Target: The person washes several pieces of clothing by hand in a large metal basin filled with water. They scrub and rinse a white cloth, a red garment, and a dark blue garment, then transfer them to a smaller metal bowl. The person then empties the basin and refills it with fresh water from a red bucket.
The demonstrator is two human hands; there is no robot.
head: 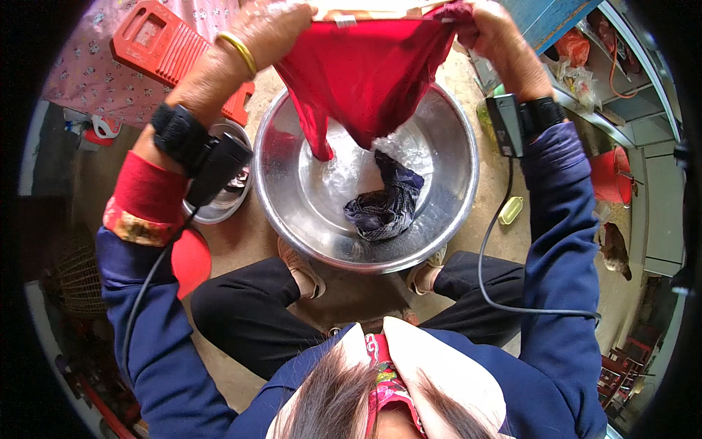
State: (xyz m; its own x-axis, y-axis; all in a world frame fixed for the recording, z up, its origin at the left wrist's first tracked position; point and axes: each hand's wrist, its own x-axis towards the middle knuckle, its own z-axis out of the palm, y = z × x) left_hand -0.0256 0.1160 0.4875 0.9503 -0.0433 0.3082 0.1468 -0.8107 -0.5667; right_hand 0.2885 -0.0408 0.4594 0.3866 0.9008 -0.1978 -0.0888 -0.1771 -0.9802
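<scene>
Stretched between my raised hands, a wet red cloth garment (367,71) hangs over a large stainless steel basin (269,203). My left hand (274,33) grips its upper left edge, and my right hand (488,27) holds its bunched upper right end. The top of the garment lies partly in glare at the picture's edge. Its lower tips hang inside the basin's outline; whether they touch the water is unclear. In the basin's shallow water lies a crumpled dark patterned cloth (386,211). The basin stands on the floor between my feet.
A red plastic washboard (175,49) rests at upper left on a pink patterned cloth (82,82). A smaller metal basin (219,211) and a red round object (190,260) are at left. At right are a soap dish (510,210), a red bucket (611,175) and a chicken (615,247).
</scene>
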